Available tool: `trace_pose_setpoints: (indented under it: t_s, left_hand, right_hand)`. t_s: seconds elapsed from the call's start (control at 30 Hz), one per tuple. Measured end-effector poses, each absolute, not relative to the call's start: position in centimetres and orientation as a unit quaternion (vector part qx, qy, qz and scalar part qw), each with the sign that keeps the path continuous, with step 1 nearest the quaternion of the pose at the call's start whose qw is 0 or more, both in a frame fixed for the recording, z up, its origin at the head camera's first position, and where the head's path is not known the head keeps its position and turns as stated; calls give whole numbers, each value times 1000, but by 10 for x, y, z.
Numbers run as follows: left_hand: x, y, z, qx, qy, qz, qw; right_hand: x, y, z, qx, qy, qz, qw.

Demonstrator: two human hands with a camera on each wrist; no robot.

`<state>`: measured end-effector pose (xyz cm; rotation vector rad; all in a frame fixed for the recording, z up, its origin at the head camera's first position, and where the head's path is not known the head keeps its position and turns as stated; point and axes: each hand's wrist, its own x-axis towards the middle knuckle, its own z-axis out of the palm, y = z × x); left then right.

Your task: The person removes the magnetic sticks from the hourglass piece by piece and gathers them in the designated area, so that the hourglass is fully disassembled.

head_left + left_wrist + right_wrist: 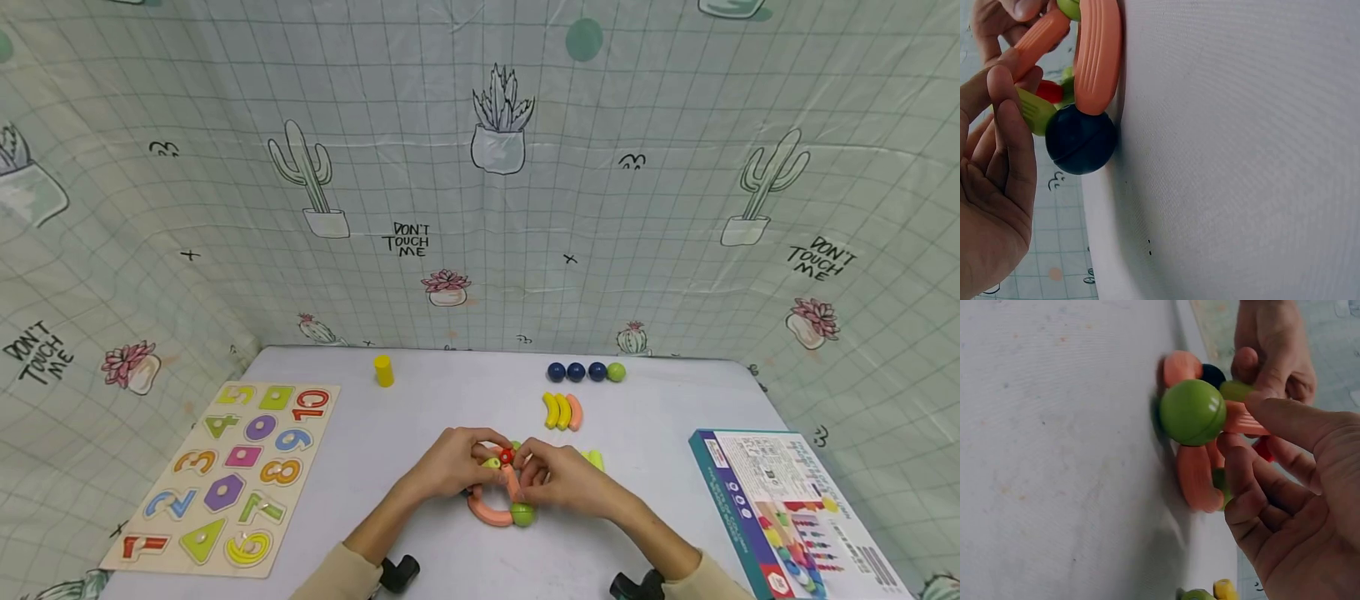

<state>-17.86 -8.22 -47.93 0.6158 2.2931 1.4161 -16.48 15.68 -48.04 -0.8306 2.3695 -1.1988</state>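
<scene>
Close over the table, both hands work on a small frame of toy balls and rods. My left hand [453, 461] pinches a light green rod [1036, 112] that slopes up from a navy ball [1082, 140]. My right hand [566, 477] pinches a straight orange rod [1244, 419] rising from a green ball [1192, 412]. A curved orange piece [489, 512] links the green and navy balls low on the table. At the top, between the two hands, shows a red piece [506, 457]. Fingers hide part of the frame's far side.
On the left lies a number and shape puzzle board [251, 442]; a yellow cylinder [384, 372] stands behind. Navy balls [576, 372] and a green ball [616, 372] line the back, with curved pieces [562, 412] before them. Light green rods [596, 460] lie beyond my right hand. A box [795, 508] sits right.
</scene>
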Motion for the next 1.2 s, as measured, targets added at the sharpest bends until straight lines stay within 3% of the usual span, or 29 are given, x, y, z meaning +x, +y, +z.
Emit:
trace_pose_setpoints:
  t_s: [0.53,1.2]
  left_hand:
    - [-179,-82,-478,213,814,505,192]
    - [-176,-84,-478,200,813,508,201]
  right_hand:
    - [-160,151,-485,-324,835,-413,162]
    - [-162,166,-475,-325,856,-398,60]
